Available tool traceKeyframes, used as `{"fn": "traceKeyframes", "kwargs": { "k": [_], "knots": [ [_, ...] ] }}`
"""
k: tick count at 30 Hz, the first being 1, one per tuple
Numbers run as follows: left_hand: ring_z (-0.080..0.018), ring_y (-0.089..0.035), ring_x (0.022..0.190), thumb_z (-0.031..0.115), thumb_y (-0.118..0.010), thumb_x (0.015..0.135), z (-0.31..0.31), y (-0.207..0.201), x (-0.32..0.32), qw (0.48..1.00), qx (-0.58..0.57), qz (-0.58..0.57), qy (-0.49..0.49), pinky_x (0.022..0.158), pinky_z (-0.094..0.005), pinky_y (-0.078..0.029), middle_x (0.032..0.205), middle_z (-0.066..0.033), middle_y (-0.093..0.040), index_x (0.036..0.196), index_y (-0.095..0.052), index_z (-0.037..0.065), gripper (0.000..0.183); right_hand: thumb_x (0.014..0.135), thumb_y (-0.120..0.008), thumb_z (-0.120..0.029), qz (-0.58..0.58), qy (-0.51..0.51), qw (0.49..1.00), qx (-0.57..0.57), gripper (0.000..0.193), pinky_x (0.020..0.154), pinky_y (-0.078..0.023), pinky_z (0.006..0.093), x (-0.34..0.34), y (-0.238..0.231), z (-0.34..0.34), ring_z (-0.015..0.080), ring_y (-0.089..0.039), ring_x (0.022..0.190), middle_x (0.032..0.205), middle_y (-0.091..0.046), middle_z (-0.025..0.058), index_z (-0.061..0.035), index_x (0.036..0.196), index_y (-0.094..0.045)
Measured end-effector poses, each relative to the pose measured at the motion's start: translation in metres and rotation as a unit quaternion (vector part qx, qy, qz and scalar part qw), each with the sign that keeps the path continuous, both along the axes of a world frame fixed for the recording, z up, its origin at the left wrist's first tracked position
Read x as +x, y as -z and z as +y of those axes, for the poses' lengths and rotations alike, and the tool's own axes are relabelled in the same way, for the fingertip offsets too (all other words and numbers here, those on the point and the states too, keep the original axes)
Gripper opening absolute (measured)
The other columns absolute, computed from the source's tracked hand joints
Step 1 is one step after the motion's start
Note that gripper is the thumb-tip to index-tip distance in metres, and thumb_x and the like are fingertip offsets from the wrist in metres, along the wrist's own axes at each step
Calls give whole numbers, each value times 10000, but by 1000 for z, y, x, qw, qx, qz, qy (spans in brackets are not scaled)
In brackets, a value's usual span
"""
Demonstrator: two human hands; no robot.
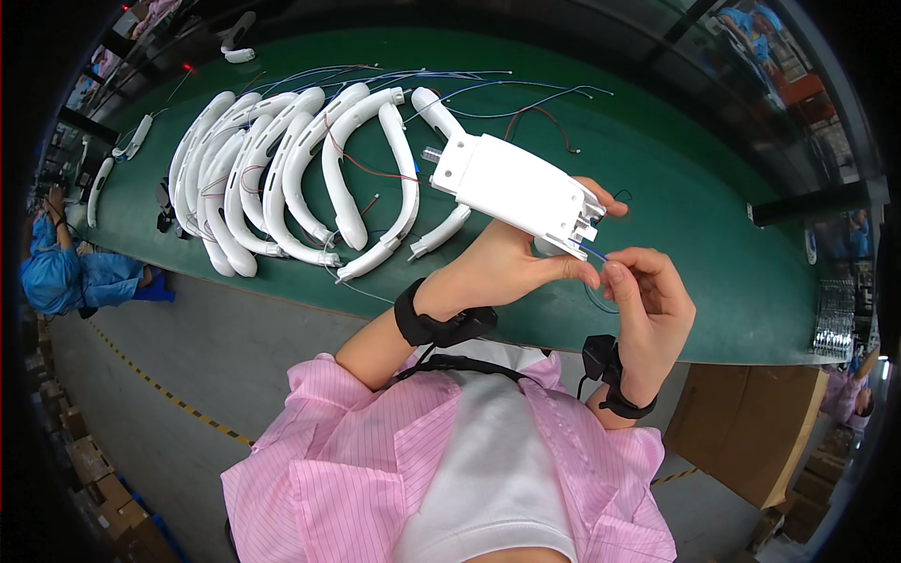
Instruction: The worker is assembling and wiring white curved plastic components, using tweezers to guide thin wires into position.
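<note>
- Fingers of my R hand (662, 319) pinched the thin blue wire (595, 251), just off the open end of the white housing (521, 183).
- L hand (483, 270) gripped that housing from below, over the green bench (713, 216), rt of the curved white parts (273, 192).
- Step, I judged: working wire at that end.
- Next move prob. called for steady L, gentle R, no kinks.

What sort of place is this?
It looks like a factory: lots of matching curved white parts lie on a long green workbench, and yellow-and-black tape marks the grey floor.
</note>
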State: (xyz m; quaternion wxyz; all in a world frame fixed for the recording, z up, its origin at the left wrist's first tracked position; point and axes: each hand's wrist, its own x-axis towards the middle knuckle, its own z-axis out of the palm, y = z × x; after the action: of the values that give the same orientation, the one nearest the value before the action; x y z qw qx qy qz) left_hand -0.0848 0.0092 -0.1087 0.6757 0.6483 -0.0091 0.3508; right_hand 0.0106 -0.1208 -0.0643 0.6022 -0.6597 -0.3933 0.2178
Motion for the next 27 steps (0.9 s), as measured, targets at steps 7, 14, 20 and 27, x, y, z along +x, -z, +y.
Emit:
{"fn": "traceKeyframes", "kwargs": {
  "k": [7, 14, 20, 27],
  "knots": [
    [-213, -542, 1005, 240, -708, 748, -5, -3, -8, 995, 68, 57, 55, 864, -323, -431, 1086, -93, -565, 1257, -414, 6, 633, 810, -583, -62, -149, -59, 986, 42, 109, 589, -402, 225, 17, -5, -1, 107, -525, 672, 744, -592, 61, 41, 785, -606],
    [-139, -519, 722, 436, -280, 950, -13, -5, -21, 921, -221, 50, 317, 669, -274, -440, 829, -93, -527, 1334, -292, 29, 560, 920, -440, -380, 156, -62, 986, -19, 431, 524, -337, 226, 79, -5, 40, 77, -436, 601, 693, -517, 10, 15, 829, -587],
    [-102, -502, 591, 445, -524, 839, -6, 0, -21, 934, -180, 79, 298, 566, -248, -434, 691, -41, -528, 1307, -335, 11, 666, 896, -465, -436, 217, -125, 961, -116, 460, 487, -299, 214, 84, 0, 63, 62, -405, 579, 667, -489, -17, -3, 859, -615],
    [-119, -532, 603, 160, -546, 742, -7, -8, -22, 948, -122, 111, 274, 565, -257, -441, 706, -65, -553, 1215, -404, -35, 531, 849, -561, -255, 209, -134, 964, -94, 270, 497, -298, 199, 83, 3, 74, 34, -404, 556, 621, -490, -47, -5, 838, -664]
  ]
}}
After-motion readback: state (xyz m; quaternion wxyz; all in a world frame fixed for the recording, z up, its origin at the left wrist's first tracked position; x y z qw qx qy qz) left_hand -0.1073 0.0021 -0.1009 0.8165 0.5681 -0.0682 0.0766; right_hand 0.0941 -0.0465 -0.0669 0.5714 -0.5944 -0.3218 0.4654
